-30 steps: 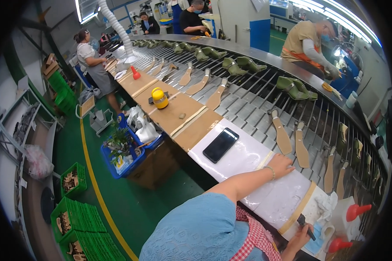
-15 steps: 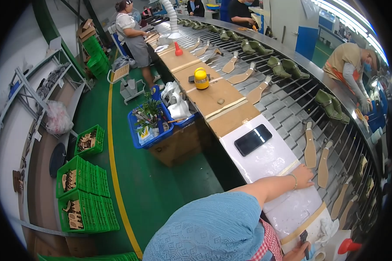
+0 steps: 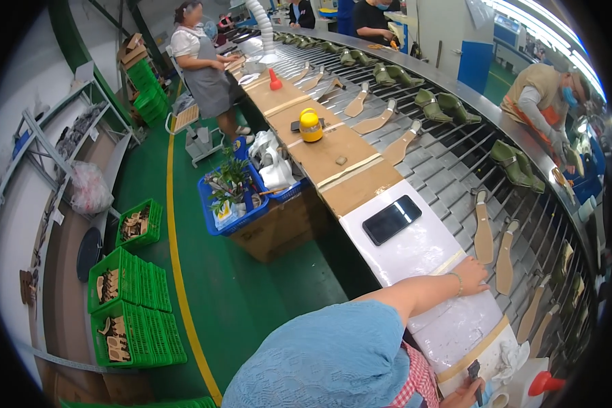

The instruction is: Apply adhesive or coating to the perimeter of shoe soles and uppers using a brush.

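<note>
I see my left hand (image 3: 470,275) lying open and flat, palm down, right of the frame's centre, on the glossy white sheet (image 3: 421,248) that covers the workbench edge, fingertips just short of a pair of flat tan insoles (image 3: 494,246) lying on the metal-slatted conveyor (image 3: 455,156). My right hand (image 3: 464,393) sits at the bottom edge, curled around a small dark tool (image 3: 474,372) beside a crumpled white rag (image 3: 513,357). A smooth black phone (image 3: 392,219) lies face up on the white sheet, above my forearm and well apart from the hand. Farther up the bench, brown cardboard panels carry a rounded yellow jar (image 3: 311,125) and a red cone-tipped bottle (image 3: 275,79). Olive-green shoe uppers (image 3: 517,162) ride the curved conveyor at upper right. My blue-covered shoulder (image 3: 326,360) blocks the lower middle of the frame. Green plastic crates (image 3: 129,306) stand on the green floor at lower left.
</note>
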{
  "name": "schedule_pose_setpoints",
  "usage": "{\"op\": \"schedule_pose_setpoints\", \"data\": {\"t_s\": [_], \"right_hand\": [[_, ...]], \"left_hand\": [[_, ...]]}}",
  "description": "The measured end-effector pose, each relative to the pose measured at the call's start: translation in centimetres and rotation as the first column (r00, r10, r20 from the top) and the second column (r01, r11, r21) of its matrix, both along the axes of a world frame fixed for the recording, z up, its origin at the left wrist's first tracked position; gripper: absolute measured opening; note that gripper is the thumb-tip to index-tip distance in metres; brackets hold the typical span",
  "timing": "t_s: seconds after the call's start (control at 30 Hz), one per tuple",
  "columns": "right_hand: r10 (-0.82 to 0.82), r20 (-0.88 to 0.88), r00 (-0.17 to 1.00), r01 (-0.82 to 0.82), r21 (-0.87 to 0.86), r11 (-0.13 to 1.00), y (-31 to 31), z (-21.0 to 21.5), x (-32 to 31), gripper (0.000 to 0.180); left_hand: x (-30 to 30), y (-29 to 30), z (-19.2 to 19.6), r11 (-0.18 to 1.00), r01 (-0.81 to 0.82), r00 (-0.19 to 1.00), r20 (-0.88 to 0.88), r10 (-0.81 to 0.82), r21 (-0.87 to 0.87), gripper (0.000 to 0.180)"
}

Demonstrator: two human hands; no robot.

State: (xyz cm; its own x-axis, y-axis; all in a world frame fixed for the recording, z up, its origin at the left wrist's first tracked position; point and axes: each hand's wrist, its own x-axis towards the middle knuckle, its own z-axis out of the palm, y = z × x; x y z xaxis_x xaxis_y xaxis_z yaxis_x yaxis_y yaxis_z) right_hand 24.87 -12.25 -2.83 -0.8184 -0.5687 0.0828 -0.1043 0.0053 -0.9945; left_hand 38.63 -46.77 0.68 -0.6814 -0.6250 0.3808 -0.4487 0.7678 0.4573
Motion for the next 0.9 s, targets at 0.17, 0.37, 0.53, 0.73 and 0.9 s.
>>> {"op": "schedule_pose_setpoints", "data": {"t_s": [0.17,0.37,0.53,0.73,0.9], "right_hand": [[0.124,-0.432,0.893,-0.085,0.108,0.991,0.1,1.3,1.0,0.020],[-0.019,0.210,0.978,0.060,-0.192,0.980,-1.7,3.6,3.9,0.015],[-0.028,0.311,0.950,0.111,-0.253,0.961,-3.4,1.3,2.8,0.011],[-0.016,0.411,0.912,0.175,-0.353,0.919,-3.3,3.6,2.8,0.014],[-0.013,0.473,0.881,0.170,-0.292,0.941,-4.0,6.2,3.3,0.018]], "left_hand": [[1.0,0.2,0.4,0.999,0.012,1.000,0.007,-0.012,0.035,0.037],[-0.2,-0.3,-0.2,0.999,0.035,0.999,-0.005,-0.035,0.014,0.034],[1.0,-2.3,0.0,0.992,0.095,0.990,-0.110,-0.085,0.088,0.029],[-0.7,-5.3,1.5,0.896,0.257,0.966,-0.103,-0.236,0.362,0.033],[-3.6,-15.0,6.7,0.982,0.178,0.981,-0.067,-0.182,-0.064,0.034]]}}
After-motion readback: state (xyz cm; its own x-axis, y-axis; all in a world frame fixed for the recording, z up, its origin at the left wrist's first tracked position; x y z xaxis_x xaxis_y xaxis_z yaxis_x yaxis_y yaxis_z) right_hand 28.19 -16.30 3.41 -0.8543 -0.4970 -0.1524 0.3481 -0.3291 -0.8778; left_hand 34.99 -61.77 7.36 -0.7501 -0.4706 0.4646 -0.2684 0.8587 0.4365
